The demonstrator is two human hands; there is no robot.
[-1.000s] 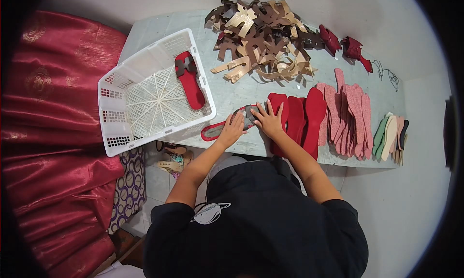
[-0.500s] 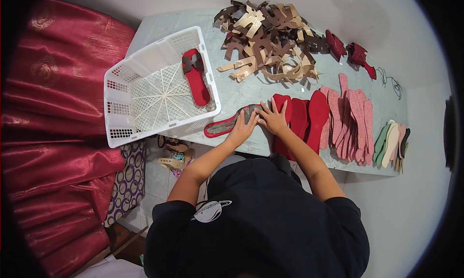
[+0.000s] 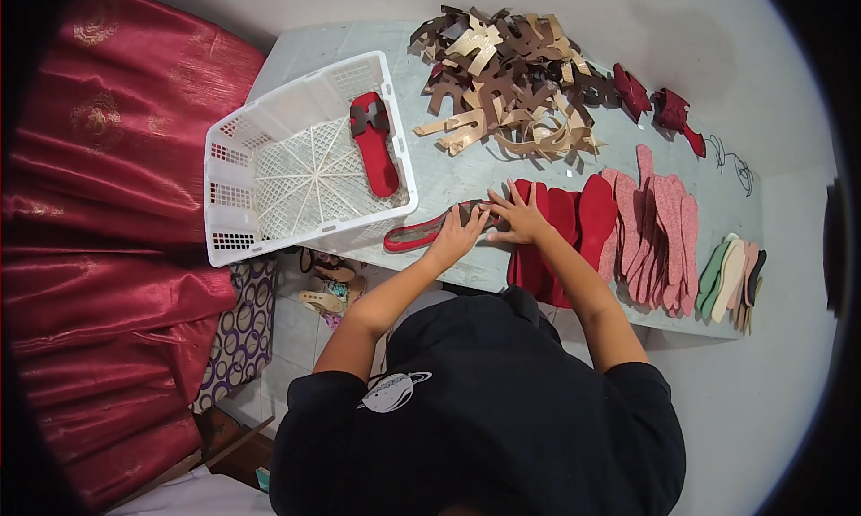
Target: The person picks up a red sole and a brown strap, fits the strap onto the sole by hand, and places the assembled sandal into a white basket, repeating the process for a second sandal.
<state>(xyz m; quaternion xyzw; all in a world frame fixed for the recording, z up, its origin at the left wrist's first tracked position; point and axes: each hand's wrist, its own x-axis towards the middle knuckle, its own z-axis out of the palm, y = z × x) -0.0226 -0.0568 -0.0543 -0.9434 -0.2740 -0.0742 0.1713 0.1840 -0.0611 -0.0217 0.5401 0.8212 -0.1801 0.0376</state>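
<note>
A red-edged sandal sole [image 3: 414,236] with a greyish underside lies near the table's front edge, partly covered by my hands. My left hand [image 3: 457,238] is bent over its middle, fingers gripping it beside a dark strap piece. The fingers of my right hand [image 3: 520,220] are spread, with the thumb side touching the sole's far end. Just right of that hand stand red soles [image 3: 595,215] in a row. Inside the white plastic basket [image 3: 314,240] rests a red sandal [image 3: 375,161] with a dark brown strap.
Brown and beige strap cutouts [image 3: 502,76] are heaped at the back of the table [image 3: 314,45]. Pink soles [image 3: 659,238], then green, cream and black ones [image 3: 731,274], line the right side. Dark red pieces [image 3: 668,110] and a thin cord [image 3: 740,170] lie behind. Sandals [image 3: 323,301] are on the floor.
The sole has tilted, showing more red edge and less grey underside. My hands stay at it, with the right fingers slightly shifted. The whole view has moved a little.
</note>
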